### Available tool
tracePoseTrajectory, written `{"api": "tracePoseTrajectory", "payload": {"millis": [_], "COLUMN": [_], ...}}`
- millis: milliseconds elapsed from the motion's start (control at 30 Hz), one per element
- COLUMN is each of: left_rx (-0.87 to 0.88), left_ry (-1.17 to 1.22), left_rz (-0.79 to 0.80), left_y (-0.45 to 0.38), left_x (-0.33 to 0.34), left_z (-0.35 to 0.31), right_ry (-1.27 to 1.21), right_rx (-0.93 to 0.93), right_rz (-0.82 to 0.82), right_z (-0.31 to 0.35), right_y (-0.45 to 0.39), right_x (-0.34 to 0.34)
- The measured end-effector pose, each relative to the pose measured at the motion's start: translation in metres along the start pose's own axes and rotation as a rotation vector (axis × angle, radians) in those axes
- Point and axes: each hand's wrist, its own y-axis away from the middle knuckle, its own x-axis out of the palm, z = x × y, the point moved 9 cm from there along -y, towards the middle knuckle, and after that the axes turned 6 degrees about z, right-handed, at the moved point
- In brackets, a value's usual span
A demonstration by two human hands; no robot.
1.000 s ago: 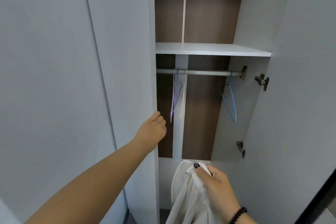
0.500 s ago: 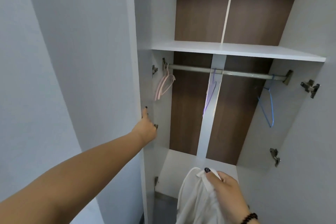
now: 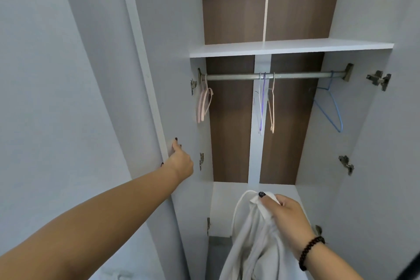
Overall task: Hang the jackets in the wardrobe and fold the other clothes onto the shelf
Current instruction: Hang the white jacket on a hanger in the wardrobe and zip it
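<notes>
Head view: one white jacket (image 3: pixel 252 234) is gripped low by the right hand (image 3: pixel 288 220), the left door's edge (image 3: pixel 145 75) is clasped by the left hand (image 3: pixel 180 161), and five hangers are hung on one rail (image 3: pixel 295 75).

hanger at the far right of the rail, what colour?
Light blue: the thin wire hanger on the metal rail, head view.

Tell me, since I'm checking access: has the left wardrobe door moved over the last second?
Yes. The left wardrobe door, held by the left hand, swung leftward away from the hanging rail, exposing pink hangers.
</notes>
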Motion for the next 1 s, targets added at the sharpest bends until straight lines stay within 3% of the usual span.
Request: {"api": "tracePoseTrajectory", "payload": {"millis": [133, 200, 267, 433, 500, 600, 700, 800, 1000], "left_rx": [0.029, 0.068, 0.159, 0.64, 0.71, 0.787, 0.792, 0.793, 0.676], "left_ry": [-0.028, 0.084, 0.394, 1.638, 1.884, 2.22, 2.408, 2.406, 2.615], "left_rz": [0.005, 0.087, 0.09, -0.24, -0.324, -0.331, -0.283, -0.25, -0.423], "left_y": [0.011, 0.017, 0.022, 0.055, 0.062, 0.065, 0.061, 0.06, 0.061], "left_x": [-0.011, -0.012, -0.022, -0.092, -0.113, -0.135, -0.15, -0.172, -0.221], "left_z": [-0.001, -0.003, -0.015, -0.049, -0.054, -0.068, -0.081, -0.088, -0.078], "right_ry": [-0.012, -0.009, 0.008, 0.036, 0.055, 0.088, 0.084, 0.094, 0.217], "right_rx": [-0.005, -0.012, -0.015, -0.036, -0.068, -0.104, -0.109, -0.118, -0.205], "right_rz": [-0.026, -0.038, -0.03, -0.05, -0.069, -0.065, -0.037, -0.028, -0.099], "right_z": [0.012, 0.019, 0.027, 0.046, 0.055, 0.064, 0.068, 0.069, 0.062], "right_y": [0.005, 0.009, 0.013, 0.022, 0.026, 0.03, 0.035, 0.036, 0.026], "right_x": [0.01, 0.011, 0.01, -0.005, -0.014, -0.027, -0.041, -0.066, -0.141]}}
